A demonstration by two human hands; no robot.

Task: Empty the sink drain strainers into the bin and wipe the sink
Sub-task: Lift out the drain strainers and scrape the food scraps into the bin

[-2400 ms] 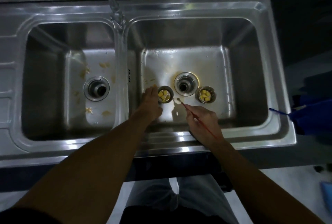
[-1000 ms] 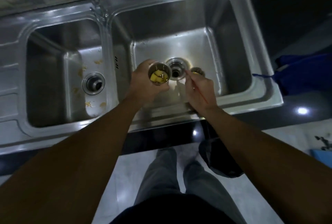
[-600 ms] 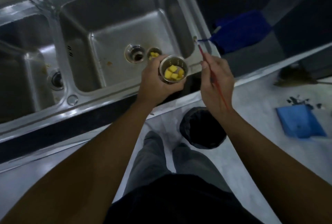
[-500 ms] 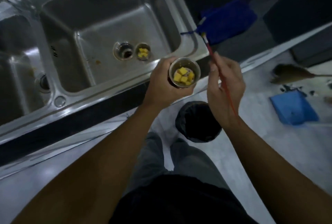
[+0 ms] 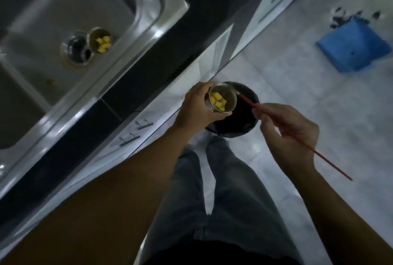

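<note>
Strainer [image 5: 222,100], gripped upright in the left hand [image 5: 198,108], sits directly over the bin [image 5: 244,120]; the right hand [image 5: 287,130] pinches a red stick [image 5: 297,139] tipped at its rim.

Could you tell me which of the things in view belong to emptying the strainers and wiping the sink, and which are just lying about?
Part of the job:
- strainer with yellow scraps, in the left hand
- red stick, in the right hand
- black bin
- second strainer
- sink

Lying about:
- blue dustpan
- dark debris on the floor
</note>
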